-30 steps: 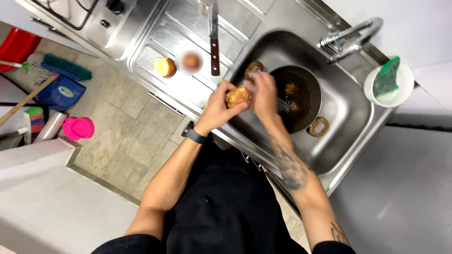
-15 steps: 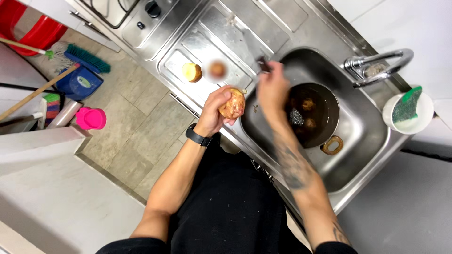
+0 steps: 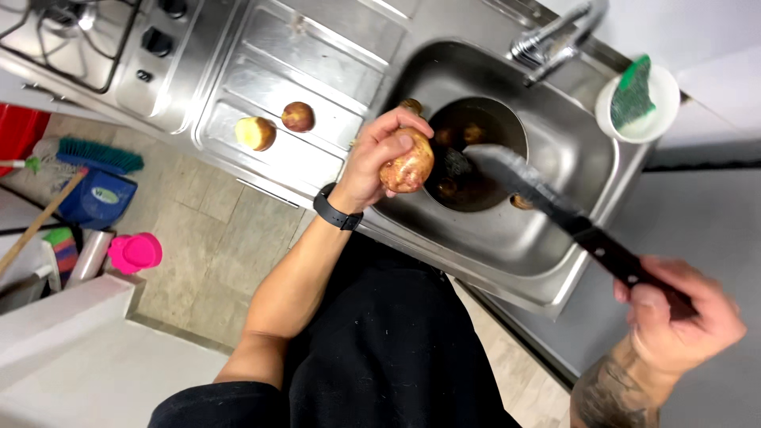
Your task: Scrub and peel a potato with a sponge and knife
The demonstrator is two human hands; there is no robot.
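Since the earlier frame the right hand (image 3: 682, 317) has pulled away from the sink (image 3: 555, 230) to the lower right, now w/ a knife (image 3: 555, 210) in it; fingers closed around the black handle, blade pointing up-left over the basin. The left hand (image 3: 380, 154) is lifted a bit higher, fingers wrapped around an unpeeled potato (image 3: 408, 168), held above the sink's left edge, just beside the dark pot (image 3: 479, 150) that stands in the basin w/ more potatoes inside. On the draining board lie a peeled potato (image 3: 255, 133) and an unpeeled one (image 3: 298, 116), near each other, not touching. A green sponge (image 3: 632, 93) sits in a white bowl (image 3: 662, 111) right of the tap (image 3: 551, 40).
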